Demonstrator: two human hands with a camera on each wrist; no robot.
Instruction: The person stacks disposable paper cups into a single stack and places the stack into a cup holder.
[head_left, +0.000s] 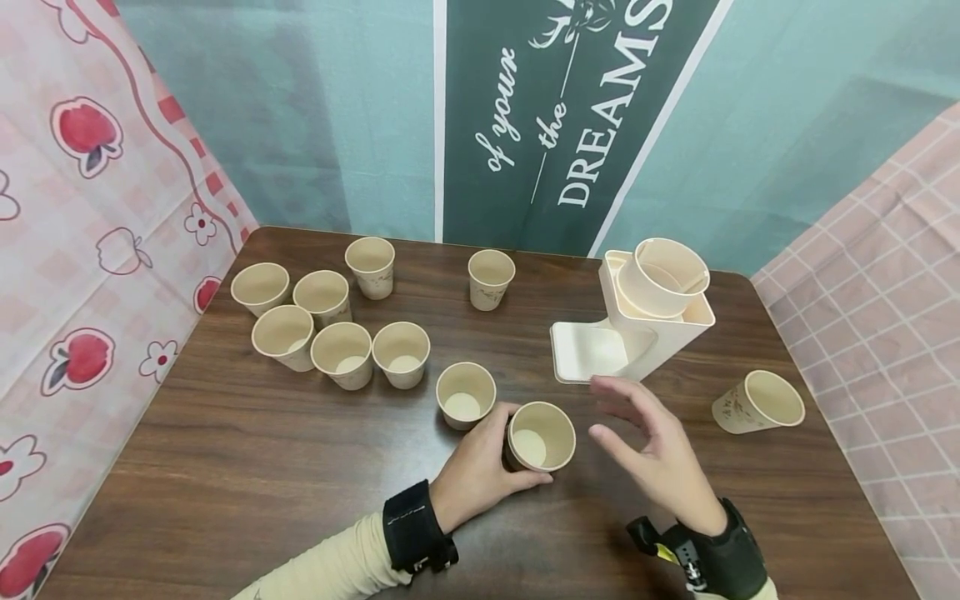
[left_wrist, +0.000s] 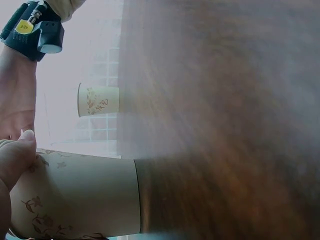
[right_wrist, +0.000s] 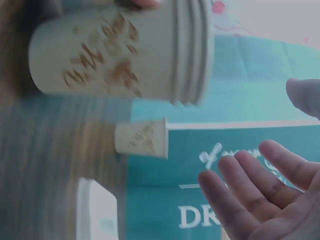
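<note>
Around a nested stack of paper cups [head_left: 542, 437], my left hand [head_left: 480, 471] curls its fingers and thumb. Several rims of that stack [right_wrist: 115, 55] show one above another in the right wrist view, and a brown leafy print runs along its side. My right hand [head_left: 667, 467] is held apart to the right of the stack, fingers spread and nothing in them. Just behind my left fingertips stands a single paper cup [head_left: 465, 396]. A white cup holder [head_left: 660, 333] is beyond my right hand, with a round cream piece [head_left: 663, 275] seated in its top.
Several paper cups, among them one front cup [head_left: 342, 357], are grouped upright at the left. Another cup [head_left: 491, 279] stands near the table's back edge. A tilted-looking cup [head_left: 757, 402] is at the far right. Patterned cloths hang around the brown wooden table [head_left: 247, 467].
</note>
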